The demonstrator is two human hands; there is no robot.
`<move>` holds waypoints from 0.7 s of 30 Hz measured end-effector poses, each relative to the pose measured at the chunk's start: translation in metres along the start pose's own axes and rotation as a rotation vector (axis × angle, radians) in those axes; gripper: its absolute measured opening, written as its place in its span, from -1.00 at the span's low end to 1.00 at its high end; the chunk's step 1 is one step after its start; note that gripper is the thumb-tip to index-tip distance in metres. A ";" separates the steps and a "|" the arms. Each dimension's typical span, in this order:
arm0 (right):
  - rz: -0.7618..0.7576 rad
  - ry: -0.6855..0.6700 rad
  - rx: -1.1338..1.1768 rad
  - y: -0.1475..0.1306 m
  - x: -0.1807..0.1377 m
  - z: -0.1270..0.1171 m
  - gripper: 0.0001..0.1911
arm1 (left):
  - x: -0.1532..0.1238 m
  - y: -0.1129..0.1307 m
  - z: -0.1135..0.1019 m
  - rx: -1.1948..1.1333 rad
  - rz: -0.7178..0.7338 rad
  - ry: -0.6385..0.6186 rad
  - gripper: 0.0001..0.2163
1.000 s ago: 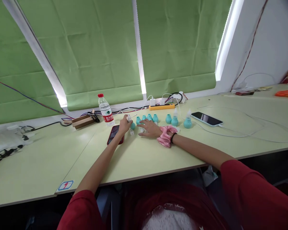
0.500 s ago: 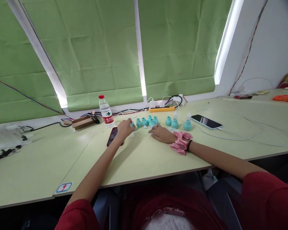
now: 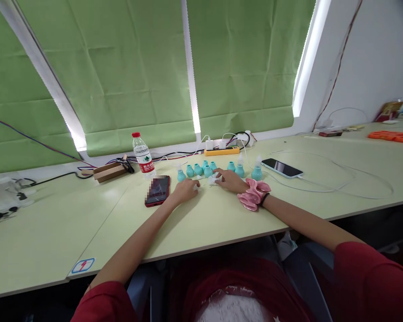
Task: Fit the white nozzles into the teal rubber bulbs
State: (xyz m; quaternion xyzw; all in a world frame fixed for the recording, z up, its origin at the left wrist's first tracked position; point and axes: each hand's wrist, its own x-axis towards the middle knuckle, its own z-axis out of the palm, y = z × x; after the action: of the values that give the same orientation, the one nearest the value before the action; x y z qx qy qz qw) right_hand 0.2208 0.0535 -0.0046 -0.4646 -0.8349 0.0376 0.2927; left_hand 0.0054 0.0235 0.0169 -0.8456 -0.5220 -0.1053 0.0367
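Several turquoise squeeze bulbs (image 3: pixel 198 169) stand in a loose row on the table. A bulb at the left end (image 3: pixel 181 175) carries a clear nozzle, as do two on the right, one being the rightmost bulb (image 3: pixel 256 173). My left hand (image 3: pixel 185 191) rests in front of the row, fingers curled down over a small clear piece that they mostly hide. My right hand (image 3: pixel 231 181), with a pink scrunchie (image 3: pixel 253 194) at the wrist, has thumb and forefinger apart beside small clear plastic pieces (image 3: pixel 212 180) lying on the table.
A red-cased phone (image 3: pixel 157 191) lies left of my left hand, with a water bottle (image 3: pixel 143 156) behind it. Another phone (image 3: pixel 282 168) on a white cable lies at the right. Behind the bulbs are a yellow power strip (image 3: pixel 221 152) and a cardboard box (image 3: pixel 110 171).
My left hand has let go of the left-end bulb and moved right and nearer to the small clear pieces. My right hand's thumb and forefinger have spread. The view has shifted slightly.
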 end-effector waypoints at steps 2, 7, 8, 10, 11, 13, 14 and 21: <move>-0.010 0.006 -0.007 0.002 0.000 0.001 -0.73 | 0.001 0.001 0.008 -0.073 0.048 0.050 -0.75; -0.111 0.015 0.089 0.001 -0.002 0.004 -0.76 | 0.006 0.003 0.026 -0.246 0.085 0.190 -0.71; -0.119 0.016 0.118 0.001 -0.002 0.005 -0.74 | 0.006 0.004 0.028 -0.279 0.088 0.198 -0.72; -0.120 0.030 0.170 0.002 -0.002 0.006 -0.72 | 0.007 0.004 0.030 -0.343 0.089 0.204 -0.73; -0.117 0.044 0.186 0.002 -0.001 0.007 -0.71 | 0.007 0.003 0.030 -0.375 0.084 0.204 -0.73; -0.100 0.090 0.190 0.004 -0.001 0.007 -0.71 | 0.008 0.002 0.030 -0.421 0.068 0.199 -0.69; -0.090 0.110 0.178 0.004 -0.001 0.007 -0.72 | 0.009 0.001 0.030 -0.426 0.064 0.194 -0.67; -0.112 0.144 0.078 0.003 -0.001 0.006 -0.78 | -0.008 0.015 -0.008 -0.174 0.114 0.164 -0.65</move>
State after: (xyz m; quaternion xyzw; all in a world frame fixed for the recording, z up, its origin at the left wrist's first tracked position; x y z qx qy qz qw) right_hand 0.2196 0.0557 -0.0110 -0.4067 -0.8343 0.0201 0.3716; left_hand 0.0145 0.0080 0.0240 -0.8626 -0.4571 -0.2166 0.0118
